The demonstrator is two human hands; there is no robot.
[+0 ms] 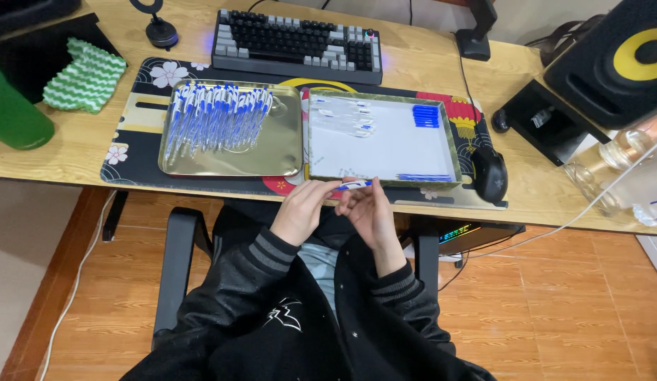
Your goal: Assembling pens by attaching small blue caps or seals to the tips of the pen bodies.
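Blue-and-white pen: I see it held level between both hands, just in front of the near rim of the white tray, above the lap.
Left hand: fingers curled, thumb and fingertips pinching the pen's left end.
Right hand: fingers bent around the pen's right end, gripping it from below; I cannot tell whether a cap is being pressed on.
White tray: my landmark, sitting on the patterned desk mat. Inside it, clear pen barrels lie scattered in the far left part, a stack of blue caps sits at the far right corner, and a few blue refills lie along the near right edge.
Gold tray: just left of the white tray, holding a large heap of finished blue-and-white pens.
Progress: I judge the work far along; the finished heap is big and only a handful of parts remain in the white tray.
Keyboard: beyond the white tray.
Black mouse: just right of it.
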